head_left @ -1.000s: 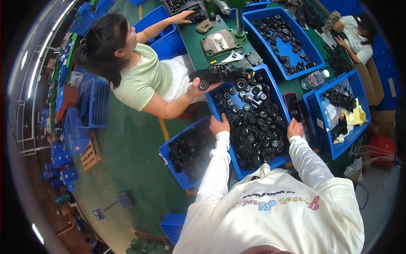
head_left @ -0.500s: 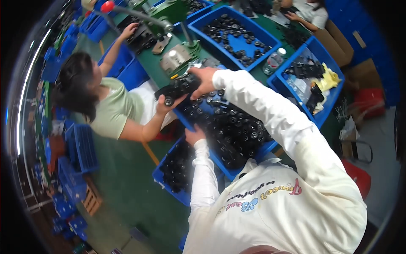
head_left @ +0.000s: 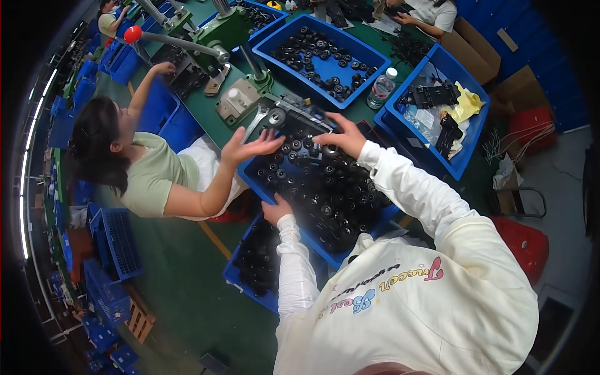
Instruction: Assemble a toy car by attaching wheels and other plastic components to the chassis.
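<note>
My right hand (head_left: 347, 139) is closed around one end of a long black part with a wheel (head_left: 301, 115), held above a blue bin (head_left: 310, 242) heaped with black wheels. Just below the part's left end, a co-worker's hand (head_left: 250, 147) is spread open, palm up. My left hand (head_left: 275, 210) grips the left rim of the same bin, its fingertips over the edge. Many loose black wheels (head_left: 340, 206) fill the bin beneath my right hand.
A second blue bin of wheels (head_left: 289, 32) stands behind, beside a clear bottle (head_left: 381, 89). At the right, another blue bin (head_left: 459, 165) holds bags and black parts. A green press (head_left: 225, 39) with a red-knobbed lever stands far left. A co-worker (head_left: 156, 178) sits at left.
My right hand has moved right, and the wheeled part has turned and shifted right with it. The co-worker's hand, formerly under the part, is now open below it. My left hand stays on the rim.
</note>
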`<state>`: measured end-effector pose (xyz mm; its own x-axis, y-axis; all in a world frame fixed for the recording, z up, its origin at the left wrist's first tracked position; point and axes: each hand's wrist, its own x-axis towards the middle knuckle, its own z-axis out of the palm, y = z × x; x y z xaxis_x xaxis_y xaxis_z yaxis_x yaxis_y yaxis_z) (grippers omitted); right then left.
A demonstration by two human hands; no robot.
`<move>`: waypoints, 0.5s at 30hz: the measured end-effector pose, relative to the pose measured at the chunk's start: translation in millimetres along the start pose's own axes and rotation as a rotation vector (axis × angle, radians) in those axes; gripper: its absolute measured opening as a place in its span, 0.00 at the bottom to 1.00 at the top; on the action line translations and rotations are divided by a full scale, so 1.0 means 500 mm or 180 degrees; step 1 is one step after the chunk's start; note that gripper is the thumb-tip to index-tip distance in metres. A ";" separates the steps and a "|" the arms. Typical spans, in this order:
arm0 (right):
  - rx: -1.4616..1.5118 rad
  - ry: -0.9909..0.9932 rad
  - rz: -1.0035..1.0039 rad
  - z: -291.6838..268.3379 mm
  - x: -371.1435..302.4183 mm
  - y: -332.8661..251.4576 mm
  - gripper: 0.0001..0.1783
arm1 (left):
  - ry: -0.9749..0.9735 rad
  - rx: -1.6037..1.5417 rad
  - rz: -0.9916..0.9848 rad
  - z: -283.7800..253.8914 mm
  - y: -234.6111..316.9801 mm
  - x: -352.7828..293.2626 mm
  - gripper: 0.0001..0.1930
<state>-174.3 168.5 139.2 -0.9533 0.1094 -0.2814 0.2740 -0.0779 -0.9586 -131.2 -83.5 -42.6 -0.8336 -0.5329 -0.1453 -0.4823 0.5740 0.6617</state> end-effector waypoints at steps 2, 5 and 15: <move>-0.0066 0.0553 -0.0141 -0.038 0.016 0.054 0.51 | 0.0288 -0.0009 0.0085 0.001 -0.016 0.008 0.22; 0.0380 0.0957 -0.0346 -0.092 -0.026 0.064 0.48 | 0.0172 -0.0048 0.0132 -0.010 0.007 -0.007 0.18; -0.0749 0.2032 -0.1215 -0.277 -0.156 -0.003 0.46 | 0.0203 -0.0032 0.0160 -0.011 0.011 -0.008 0.18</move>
<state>-82.7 297.1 156.3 -0.7489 0.6412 0.1673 0.0293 0.2843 -0.9583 -129.1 -81.7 -34.3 -0.8376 -0.5425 -0.0648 -0.4374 0.5949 0.6743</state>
